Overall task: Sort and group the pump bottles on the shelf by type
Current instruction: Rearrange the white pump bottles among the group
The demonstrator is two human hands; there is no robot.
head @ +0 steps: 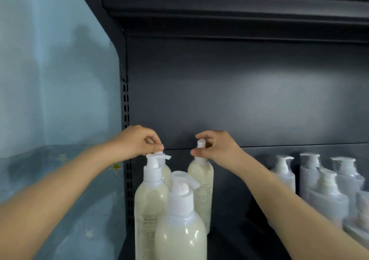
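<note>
Several cream-coloured pump bottles stand grouped at the left end of the dark shelf. My left hand pinches the white pump head of the rear left cream bottle, which is mostly hidden behind a taller front one. My right hand is curled round the pump top of the rear right cream bottle, thumb and fingers on either side of it. Nearest the camera stands another cream bottle. A group of white pump bottles stands at the right.
The shelf's dark back panel rises right behind the bottles, and an upper shelf hangs overhead. A slotted upright marks the left end. Beyond it hangs a pale blue sheet with stars. A dark gap separates the two bottle groups.
</note>
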